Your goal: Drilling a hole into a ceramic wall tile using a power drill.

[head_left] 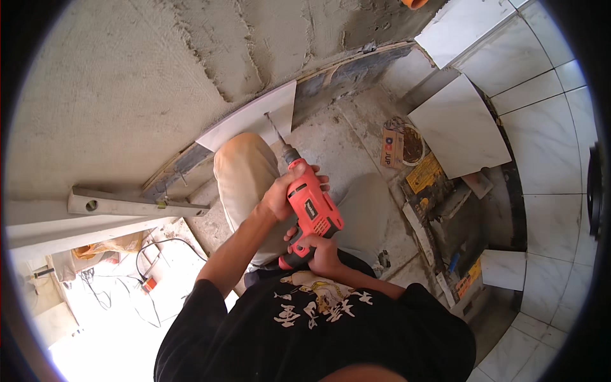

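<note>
A red power drill with a long, thin bit is held in both my hands. My left hand wraps round its front body just behind the chuck. Around the rear handle, my right hand is closed. The drill bit points away from me, its tip at a small dark spot on a white tile. Whether the tip has gone into the tile I cannot tell. This tile stands against the foot of the rough plastered wall, with my bent left knee close in front of it.
At left, a spirit level lies along a ledge. Cables and an orange-red plug lie beyond it. Rightward are a small cardboard box, a coil of wire, a leaning white tile, yellow-printed packaging and a tiled wall.
</note>
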Tool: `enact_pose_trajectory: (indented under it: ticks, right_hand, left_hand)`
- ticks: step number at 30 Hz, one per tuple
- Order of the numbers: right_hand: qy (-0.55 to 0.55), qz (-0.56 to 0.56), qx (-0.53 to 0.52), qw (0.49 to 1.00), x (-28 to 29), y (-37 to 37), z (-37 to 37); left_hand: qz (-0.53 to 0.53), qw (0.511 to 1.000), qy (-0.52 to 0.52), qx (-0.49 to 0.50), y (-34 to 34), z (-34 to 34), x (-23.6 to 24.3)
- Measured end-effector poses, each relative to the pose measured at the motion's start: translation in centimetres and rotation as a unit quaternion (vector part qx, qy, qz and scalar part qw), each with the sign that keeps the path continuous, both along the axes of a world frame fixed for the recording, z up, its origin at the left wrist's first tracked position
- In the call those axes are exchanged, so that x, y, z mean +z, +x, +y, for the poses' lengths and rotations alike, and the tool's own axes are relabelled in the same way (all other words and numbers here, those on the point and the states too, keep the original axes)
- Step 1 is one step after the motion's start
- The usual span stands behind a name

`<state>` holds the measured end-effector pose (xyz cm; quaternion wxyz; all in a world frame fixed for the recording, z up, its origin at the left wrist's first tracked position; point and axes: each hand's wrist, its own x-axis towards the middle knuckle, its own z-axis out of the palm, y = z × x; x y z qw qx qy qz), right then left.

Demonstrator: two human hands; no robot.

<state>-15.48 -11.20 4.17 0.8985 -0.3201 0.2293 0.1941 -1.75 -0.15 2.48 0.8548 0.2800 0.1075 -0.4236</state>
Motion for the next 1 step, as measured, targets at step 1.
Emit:
enact_pose_trajectory:
  ticks: [1]
  right_hand:
    - [-0.041,0.002,-0.005,0.999,1.23,0.14,0.28]
  left_hand:
    - [-0.025,1.0,-0.003,-0.013,-0.44,0.41,0.0]
